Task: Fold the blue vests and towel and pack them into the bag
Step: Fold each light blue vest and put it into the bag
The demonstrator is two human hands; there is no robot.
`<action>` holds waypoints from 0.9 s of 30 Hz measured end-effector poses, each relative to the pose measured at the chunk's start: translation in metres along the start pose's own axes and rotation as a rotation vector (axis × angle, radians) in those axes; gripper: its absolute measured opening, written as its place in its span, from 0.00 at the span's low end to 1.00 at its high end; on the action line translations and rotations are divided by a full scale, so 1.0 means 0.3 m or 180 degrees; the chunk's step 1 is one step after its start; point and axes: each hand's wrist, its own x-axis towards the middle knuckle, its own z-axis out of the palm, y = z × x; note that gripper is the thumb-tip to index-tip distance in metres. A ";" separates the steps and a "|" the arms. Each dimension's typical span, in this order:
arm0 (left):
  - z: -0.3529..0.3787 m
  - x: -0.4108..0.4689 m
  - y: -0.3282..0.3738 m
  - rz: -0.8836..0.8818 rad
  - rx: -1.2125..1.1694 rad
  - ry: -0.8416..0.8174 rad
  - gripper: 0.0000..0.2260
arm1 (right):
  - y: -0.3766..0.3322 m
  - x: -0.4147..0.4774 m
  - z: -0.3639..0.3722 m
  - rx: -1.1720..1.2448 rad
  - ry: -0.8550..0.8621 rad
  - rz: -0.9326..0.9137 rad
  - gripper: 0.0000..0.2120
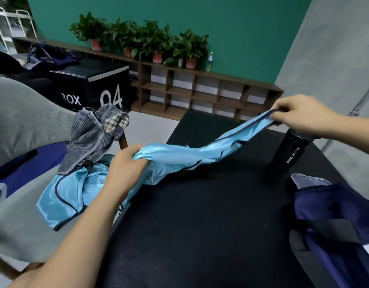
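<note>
The left hand point(125, 169) and right hand point(300, 117) grip one blue vest point(190, 152) over the black mat point(200, 235), bare in its middle; a second vest point(69, 194) lies past its left edge; one towel point(94, 140); one bag point(335, 215) on the right.

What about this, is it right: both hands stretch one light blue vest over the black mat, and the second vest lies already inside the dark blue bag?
Not quite. The head view shows the second vest outside the dark blue bag, on the grey seat at left, partly under the striped towel. The left hand and right hand do stretch the first vest over the black mat.
</note>
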 end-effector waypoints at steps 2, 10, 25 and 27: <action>0.023 -0.009 0.013 -0.0032 -0.0089 -0.0061 0.05 | -0.022 -0.022 0.051 0.0046 -0.0103 -0.0141 0.04; 0.079 -0.033 0.051 -0.0068 -0.0223 -0.0287 0.10 | -0.189 -0.111 0.249 0.0478 -0.0803 -0.0609 0.01; 0.092 -0.053 0.079 0.0094 -0.0214 -0.0469 0.10 | -0.379 -0.224 0.601 0.0973 -0.1258 -0.0849 0.13; 0.085 -0.042 0.070 0.0080 -0.0145 -0.0400 0.11 | -0.355 -0.206 0.567 0.1209 -0.1267 -0.0642 0.13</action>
